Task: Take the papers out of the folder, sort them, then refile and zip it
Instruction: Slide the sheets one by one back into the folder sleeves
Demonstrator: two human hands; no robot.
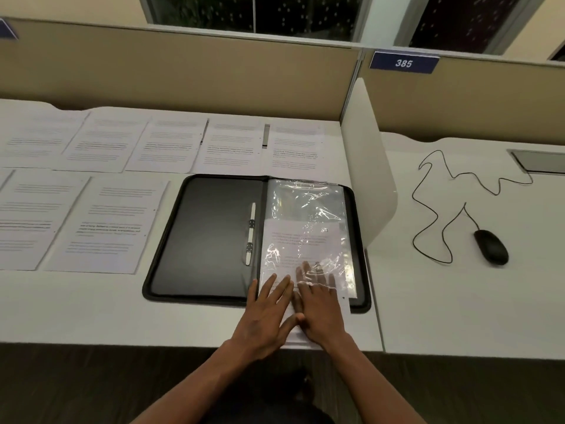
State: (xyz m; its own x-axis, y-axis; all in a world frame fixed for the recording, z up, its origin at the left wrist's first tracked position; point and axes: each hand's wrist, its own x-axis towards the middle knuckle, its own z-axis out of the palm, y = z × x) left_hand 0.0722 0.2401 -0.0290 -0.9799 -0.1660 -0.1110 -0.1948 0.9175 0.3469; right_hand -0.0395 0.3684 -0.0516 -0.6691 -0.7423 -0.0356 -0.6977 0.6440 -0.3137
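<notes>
A black zip folder (pixel 208 234) lies open on the white desk, its left half bare with a white binder clip strip (pixel 251 234) by the spine. Its right half holds clear plastic sleeves (pixel 305 203). A printed sheet (pixel 301 240) sits partly inside the top sleeve, its lower end sticking out over the folder's near edge. My left hand (pixel 266 313) lies flat on that lower end. My right hand (pixel 318 307) has its fingers slid under the plastic, on the sheet. Several printed pages (pixel 110 224) lie spread in two rows to the left and behind the folder.
A white divider panel (pixel 367 166) stands right of the folder. Beyond it a black wired mouse (pixel 490 246) and its looping cable (pixel 434 209) lie on the neighbouring desk. Beige partition walls (pixel 183 71) close the back, one with a "385" sign (pixel 403 62).
</notes>
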